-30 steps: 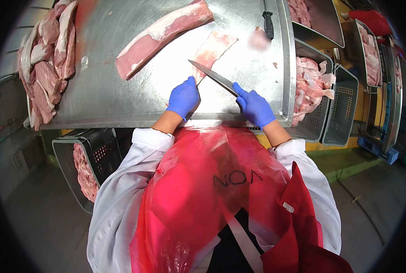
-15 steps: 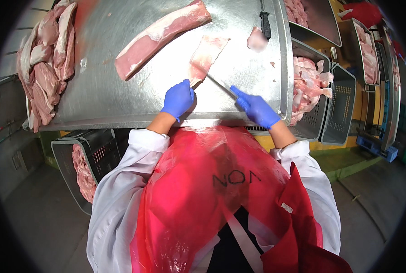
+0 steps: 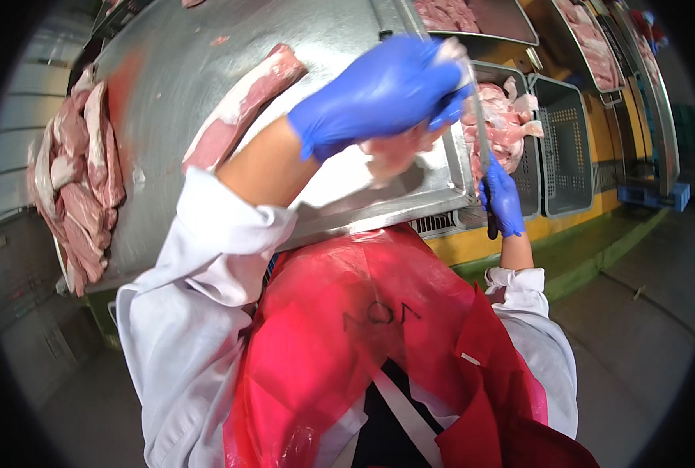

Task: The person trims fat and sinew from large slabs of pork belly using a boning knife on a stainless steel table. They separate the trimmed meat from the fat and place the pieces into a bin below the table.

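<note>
My left hand [image 3: 378,97], in a blue glove, is raised over the table's right side, its fingers closed around raw meat. One blurred pink piece of meat [image 3: 394,162] hangs below the palm, and a pale bit sticks out past the fingers. Beyond the table's right edge, my right hand [image 3: 503,201], also gloved, grips a knife [image 3: 481,117] by its dark handle. Its narrow blade points up, past the left fingertips. On the metal table [image 3: 156,129], left of my left arm, lies a long strip of meat [image 3: 242,101] with white fat, partly covered by the arm.
A pile of meat [image 3: 82,171] lies at the table's left end. Right of the table stand a grey crate of trimmings [image 3: 499,129] and another grey perforated crate [image 3: 563,144]. Trays of meat [image 3: 449,15] are farther back. A blue pallet [image 3: 659,195] sits on the floor.
My left hand has lifted the thin piece of meat off the table, moving right and closer to view. My right hand with the knife has moved right, past the table edge. The view has shifted.
</note>
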`<action>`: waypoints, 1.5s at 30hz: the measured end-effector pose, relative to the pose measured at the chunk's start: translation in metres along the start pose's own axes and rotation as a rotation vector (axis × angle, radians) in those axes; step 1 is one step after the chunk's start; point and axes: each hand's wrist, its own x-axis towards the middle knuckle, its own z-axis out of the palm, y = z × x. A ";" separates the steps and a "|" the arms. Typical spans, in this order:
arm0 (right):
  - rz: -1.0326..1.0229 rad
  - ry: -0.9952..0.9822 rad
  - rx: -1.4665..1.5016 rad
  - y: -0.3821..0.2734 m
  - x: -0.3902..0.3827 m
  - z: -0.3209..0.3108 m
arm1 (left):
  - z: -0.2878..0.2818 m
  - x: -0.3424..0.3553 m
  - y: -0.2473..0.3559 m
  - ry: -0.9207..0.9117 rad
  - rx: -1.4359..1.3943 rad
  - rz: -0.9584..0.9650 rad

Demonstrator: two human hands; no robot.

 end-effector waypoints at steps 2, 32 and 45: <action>0.003 0.119 0.067 0.004 -0.017 -0.031 | 0.016 0.048 0.040 -0.075 -0.014 0.079; -0.142 -0.328 -0.137 0.000 0.015 0.120 | -0.093 -0.276 -0.210 1.107 0.674 -0.323; -0.362 -0.444 -0.203 -0.076 0.147 0.383 | 0.003 -0.723 -0.106 1.397 1.260 -1.443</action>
